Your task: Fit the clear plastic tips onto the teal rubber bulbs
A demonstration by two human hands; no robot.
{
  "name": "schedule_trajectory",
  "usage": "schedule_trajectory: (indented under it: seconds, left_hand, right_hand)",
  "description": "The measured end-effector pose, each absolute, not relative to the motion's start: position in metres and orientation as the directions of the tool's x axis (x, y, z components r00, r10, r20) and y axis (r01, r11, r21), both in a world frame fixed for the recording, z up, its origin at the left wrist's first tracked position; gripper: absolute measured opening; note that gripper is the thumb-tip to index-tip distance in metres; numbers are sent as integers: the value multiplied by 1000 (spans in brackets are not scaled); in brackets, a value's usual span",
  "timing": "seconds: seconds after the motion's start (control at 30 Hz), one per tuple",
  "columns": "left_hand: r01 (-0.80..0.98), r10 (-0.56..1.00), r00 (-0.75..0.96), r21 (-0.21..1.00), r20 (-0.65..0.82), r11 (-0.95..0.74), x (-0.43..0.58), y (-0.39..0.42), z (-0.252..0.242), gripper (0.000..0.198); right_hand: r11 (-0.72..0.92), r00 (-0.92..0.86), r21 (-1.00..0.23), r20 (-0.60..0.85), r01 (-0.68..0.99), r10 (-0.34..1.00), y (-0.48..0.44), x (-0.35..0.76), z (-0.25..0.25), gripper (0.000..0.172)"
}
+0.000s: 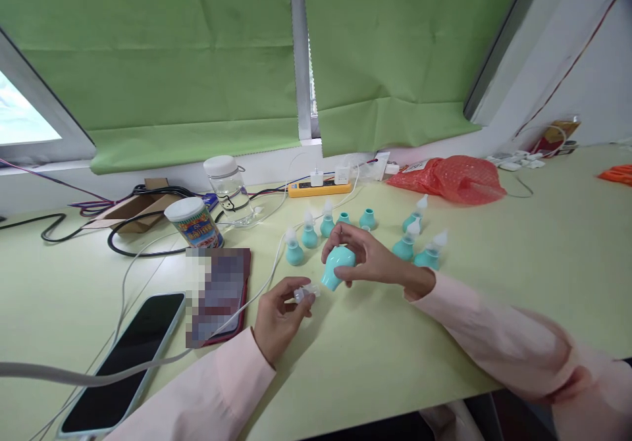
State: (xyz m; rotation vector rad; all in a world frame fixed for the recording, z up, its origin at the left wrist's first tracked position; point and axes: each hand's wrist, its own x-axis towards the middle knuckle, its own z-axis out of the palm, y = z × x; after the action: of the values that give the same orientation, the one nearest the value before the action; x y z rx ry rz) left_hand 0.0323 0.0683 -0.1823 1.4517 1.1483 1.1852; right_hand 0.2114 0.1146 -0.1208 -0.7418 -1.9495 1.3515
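My right hand point(363, 257) grips a turquoise rubber bulb point(338, 266), tilted so its open neck points down and left. Close by, my left hand point(284, 312) pinches a small clear plastic nozzle piece point(306, 292); a narrow gap separates it from the bulb's neck. Behind my hands, several turquoise bulbs with clear tips, such as one bulb point(295, 253), stand upright. Two bulbs without tips, among them an open-necked bulb point(368, 218), are at the back. To the right, partly behind my right wrist, stand more tipped bulbs point(403, 249).
Left of my hands lie a black-screened phone point(126, 362) and a red-cased phone point(222, 296), crossed by a white cable. A printed canister point(195, 224), a clear bottle point(230, 194) and a yellow power strip point(319, 190) stand behind. A red bubble-wrap bag point(454, 179) rests back right.
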Motion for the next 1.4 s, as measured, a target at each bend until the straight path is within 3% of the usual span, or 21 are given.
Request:
schedule_trajectory:
  seconds: [0.1,0.23,0.33,0.47,0.57,1.13,1.3,1.4]
  left_hand:
    - [145,973,80,963,216,-226,30,68,-184,30]
    - [227,953,35,926,302,-302,29,67,-187,25]
    - [294,935,29,891,353,-346,30,64,-186,20]
    - [333,909,62,850,413,-409,29,62,-184,15]
    - [349,884,113,815,454,-463,28,63,-184,14]
    - [427,796,192,682,574,-594,30,60,-179,11]
    - [407,798,184,695,573,-593,30,59,-180,12]
    - [342,837,182,765,516,-545,31,59,-183,14]
  right_hand:
    - [38,-609,-982,147,-188,779,114,206,-148,32]
    - [-166,-556,-951,7,-260,831,112,203,-173,15]
    - [-129,-497,-965,2,-229,868,108,202,-176,10]
    - [-42,-498,-995,10,-94,867,103,199,-171,18]
    - [-66,-537,-997,-32,-44,843,100,196,-170,18]
    - [-242,-629,-964,-119,-113,768,101,196,-179,19]
    - [-206,-643,-974,-97,-95,759,101,196,-178,17]
    - [-243,-683,-965,-109,-103,722,100,196,-177,18]
